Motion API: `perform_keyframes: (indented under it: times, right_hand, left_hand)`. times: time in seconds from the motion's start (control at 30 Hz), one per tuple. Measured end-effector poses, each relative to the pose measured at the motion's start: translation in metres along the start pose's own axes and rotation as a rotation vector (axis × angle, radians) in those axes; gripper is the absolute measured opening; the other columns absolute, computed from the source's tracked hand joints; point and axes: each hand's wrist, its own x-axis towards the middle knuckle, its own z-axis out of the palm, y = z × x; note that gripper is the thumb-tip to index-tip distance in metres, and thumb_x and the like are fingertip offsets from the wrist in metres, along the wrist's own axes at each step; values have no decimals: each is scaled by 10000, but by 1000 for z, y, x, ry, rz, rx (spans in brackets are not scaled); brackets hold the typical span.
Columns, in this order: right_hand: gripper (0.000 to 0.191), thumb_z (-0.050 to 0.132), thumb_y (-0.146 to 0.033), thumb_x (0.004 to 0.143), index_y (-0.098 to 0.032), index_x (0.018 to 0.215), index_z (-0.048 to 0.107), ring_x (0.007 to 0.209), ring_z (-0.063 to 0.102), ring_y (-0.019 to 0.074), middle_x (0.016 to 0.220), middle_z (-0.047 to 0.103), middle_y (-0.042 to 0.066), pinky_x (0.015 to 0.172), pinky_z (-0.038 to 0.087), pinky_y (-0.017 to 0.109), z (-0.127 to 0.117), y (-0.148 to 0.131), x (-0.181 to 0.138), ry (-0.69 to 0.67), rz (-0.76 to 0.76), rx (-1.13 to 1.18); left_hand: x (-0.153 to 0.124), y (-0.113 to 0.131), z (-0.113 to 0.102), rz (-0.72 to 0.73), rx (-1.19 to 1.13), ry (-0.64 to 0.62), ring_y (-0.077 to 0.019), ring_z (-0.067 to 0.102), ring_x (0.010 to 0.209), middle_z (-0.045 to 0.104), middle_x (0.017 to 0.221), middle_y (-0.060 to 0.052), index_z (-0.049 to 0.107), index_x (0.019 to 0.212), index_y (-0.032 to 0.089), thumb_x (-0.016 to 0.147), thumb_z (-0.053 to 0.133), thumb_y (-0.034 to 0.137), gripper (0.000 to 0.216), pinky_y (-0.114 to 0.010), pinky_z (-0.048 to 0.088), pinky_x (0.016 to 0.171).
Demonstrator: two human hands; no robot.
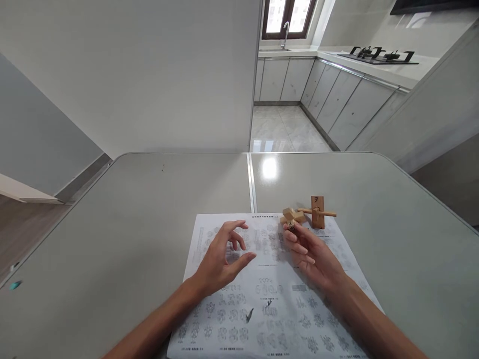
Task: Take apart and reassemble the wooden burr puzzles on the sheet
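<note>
My left hand (224,259) hovers over the left half of a printed sheet (277,319), its thumb and fingers apart with nothing between them. On the right, my right hand (312,254) pinches a wooden puzzle piece (291,226) that has a dark mark on its end. Other light wooden pieces (294,215) show just behind it; whether they are joined to the held piece I cannot tell. Beside them, at the sheet's top right edge, a cross-shaped group of wooden pieces (318,212) includes an upright marked block and a thin bar running through sideways.
The sheet, covered in small puzzle diagrams, lies on a pale grey table (179,184) with a seam down its middle. A small teal object (15,285) is at the far left edge. Beyond stand a wall, kitchen cabinets (344,99) and a gas hob (377,56).
</note>
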Motion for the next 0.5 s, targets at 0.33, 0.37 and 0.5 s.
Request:
perform_keyframes:
  times: [0.33, 0.37, 0.5]
  right_hand:
    - [193, 803, -315, 938, -179, 1006, 684, 451, 401, 29, 731, 532, -53, 307, 405, 63, -3, -1, 1, -37, -13, 125]
    - [193, 799, -325, 943, -179, 1007, 689, 449, 399, 31, 728, 533, -52, 304, 404, 68, -2, -1, 0, -28, -9, 124]
    - [243, 806, -389, 941, -178, 1001, 702, 442, 393, 38, 717, 543, -45, 289, 383, 84, 3, 1, -2, 9, 7, 69]
  left_hand:
    - [1, 1, 0, 6, 15, -6, -141, 664, 875, 589, 1357, -102, 444, 1471, 309, 1010, 676, 309, 516, -299, 585, 747]
    - [1, 1, 0, 5, 16, -7, -142, 666, 876, 590, 1358, -104, 449, 1468, 307, 1014, 671, 312, 505, -295, 585, 738]
    - [1, 2, 0, -1, 21, -4, -148, 669, 877, 593, 1367, -111, 478, 1440, 295, 1026, 645, 317, 447, -279, 593, 696]
